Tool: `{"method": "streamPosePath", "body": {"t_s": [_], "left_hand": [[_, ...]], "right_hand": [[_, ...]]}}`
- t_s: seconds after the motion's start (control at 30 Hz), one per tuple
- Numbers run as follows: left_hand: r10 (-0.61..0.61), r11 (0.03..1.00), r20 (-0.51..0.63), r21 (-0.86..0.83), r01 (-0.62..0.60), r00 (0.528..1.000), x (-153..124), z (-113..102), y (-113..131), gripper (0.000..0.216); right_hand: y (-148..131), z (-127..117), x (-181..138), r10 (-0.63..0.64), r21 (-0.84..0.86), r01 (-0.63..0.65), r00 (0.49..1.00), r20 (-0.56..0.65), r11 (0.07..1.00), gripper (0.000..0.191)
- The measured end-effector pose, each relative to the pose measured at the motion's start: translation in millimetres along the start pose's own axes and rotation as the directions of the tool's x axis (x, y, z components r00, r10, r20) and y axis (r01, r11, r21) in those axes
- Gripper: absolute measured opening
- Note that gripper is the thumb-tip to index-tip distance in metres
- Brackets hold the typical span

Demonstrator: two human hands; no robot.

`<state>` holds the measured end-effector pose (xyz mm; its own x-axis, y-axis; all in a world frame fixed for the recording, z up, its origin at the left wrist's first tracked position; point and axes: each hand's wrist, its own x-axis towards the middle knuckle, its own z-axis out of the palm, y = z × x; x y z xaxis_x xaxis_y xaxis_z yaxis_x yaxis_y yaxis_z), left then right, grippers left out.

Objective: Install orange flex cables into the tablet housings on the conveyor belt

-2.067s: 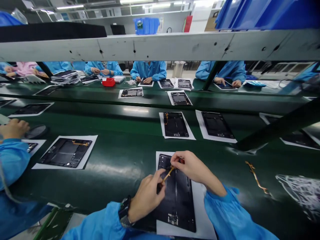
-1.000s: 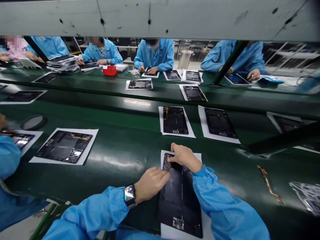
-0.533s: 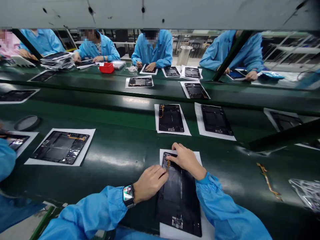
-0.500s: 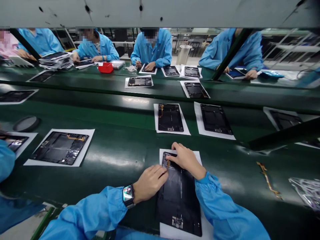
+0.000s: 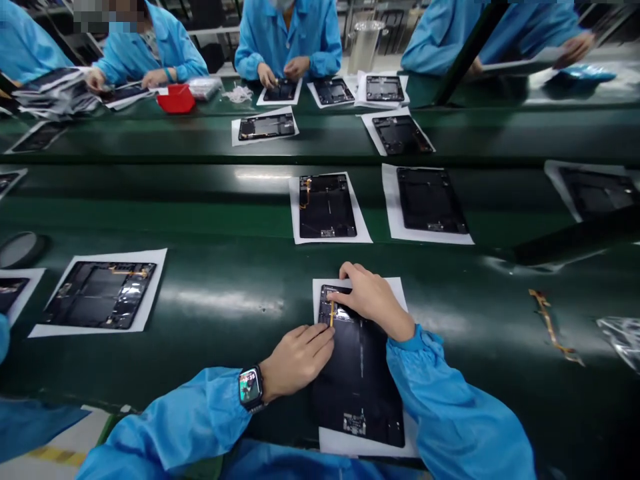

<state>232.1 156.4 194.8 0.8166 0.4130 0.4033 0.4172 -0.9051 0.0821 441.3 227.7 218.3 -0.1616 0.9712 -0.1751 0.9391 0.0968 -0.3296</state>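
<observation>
A black tablet housing (image 5: pixel 357 373) lies lengthwise before me on a white sheet (image 5: pixel 350 443). Near its top left corner runs a narrow orange flex cable (image 5: pixel 331 315). My right hand (image 5: pixel 371 300) reaches over the top edge, with its thumb pressed at the cable's upper end and its fingers curled beyond. At the cable's lower end, the closed fingertips of my left hand (image 5: pixel 299 359) press on it; a smartwatch (image 5: pixel 251 387) is on that wrist. The fingertip undersides are hidden.
A loose flex cable (image 5: pixel 550 327) and a clear plastic bag (image 5: pixel 620 337) lie to the right. Other tablet housings (image 5: pixel 327 207) rest on sheets ahead and left. A dark slanted bar (image 5: pixel 580 235) crosses at right. Co-workers in blue sit opposite behind a red bin (image 5: pixel 176 99).
My view has tipped downward, so the far bench sits higher in the picture. More of the orange cable shows between my hands. The co-worker at far right has lifted a flat panel.
</observation>
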Motion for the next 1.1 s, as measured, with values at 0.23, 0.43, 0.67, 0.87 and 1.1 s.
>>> {"method": "streamPosePath", "body": {"t_s": [0.23,0.43,0.67,0.87,1.1], "left_hand": [[0.017,1.000,0.067,-0.001,-0.017,0.998,0.3,-1.0,-1.5,0.027],[0.026,1.000,0.074,-0.013,-0.025,0.997,0.5,-1.1,-1.4,0.025],[0.021,1.000,0.058,-0.001,-0.021,0.998,-0.1,-0.2,-1.4,0.026],[0.020,0.999,0.125,-0.027,-0.017,0.992,-0.7,-1.4,-1.3,0.025],[-0.073,0.983,0.096,-0.160,0.088,0.993,-0.1,-3.6,-7.2,0.027]], "right_hand": [[2.8,1.8,1.5,0.005,0.012,-0.005,1.000,0.003,1.000,0.042],[2.8,2.1,1.8,0.010,0.011,-0.010,1.000,0.010,1.000,0.040],[0.8,0.5,1.5,0.014,-0.002,-0.014,1.000,0.012,1.000,0.035],[0.3,-0.6,1.3,0.015,0.004,-0.015,1.000,0.017,1.000,0.034],[-6.6,-4.0,-1.6,0.052,-0.020,-0.052,0.999,0.010,0.998,0.037]]}}
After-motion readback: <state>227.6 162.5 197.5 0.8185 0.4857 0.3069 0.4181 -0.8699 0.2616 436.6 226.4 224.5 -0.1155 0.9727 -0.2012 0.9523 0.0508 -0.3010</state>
